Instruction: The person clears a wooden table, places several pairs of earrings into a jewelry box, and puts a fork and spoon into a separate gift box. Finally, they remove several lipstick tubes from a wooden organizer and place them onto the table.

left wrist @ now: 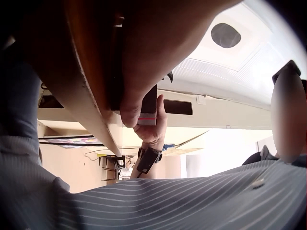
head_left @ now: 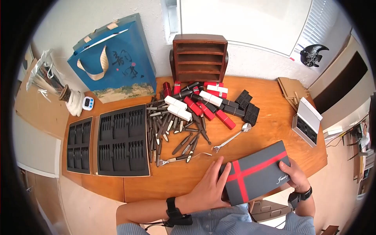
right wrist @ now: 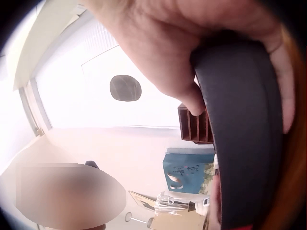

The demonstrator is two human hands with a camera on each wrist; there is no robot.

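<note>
A dark grey box (head_left: 256, 178) with a red ribbon print and white lettering is held between both hands at the table's front edge. The right hand (head_left: 295, 176) grips its right end, thumb on top; in the right wrist view that hand (right wrist: 192, 52) wraps over the box's dark side (right wrist: 240, 124). At the box's left end is the left hand (head_left: 207, 187), fingers stretched along the edge and top corner. The left wrist view shows the left hand (left wrist: 153, 62) with its thumb against the box's end (left wrist: 148, 108), and the right hand (left wrist: 154, 134) beyond.
Lipstick-like red, white and black cases (head_left: 192, 105) and dark-handled small tools (head_left: 168, 125) lie piled mid-table. Around them are black slotted trays (head_left: 123, 141), a spoon (head_left: 246, 127), a wooden shelf (head_left: 199, 58), a blue bag (head_left: 117, 58) and an opened white box (head_left: 307, 123).
</note>
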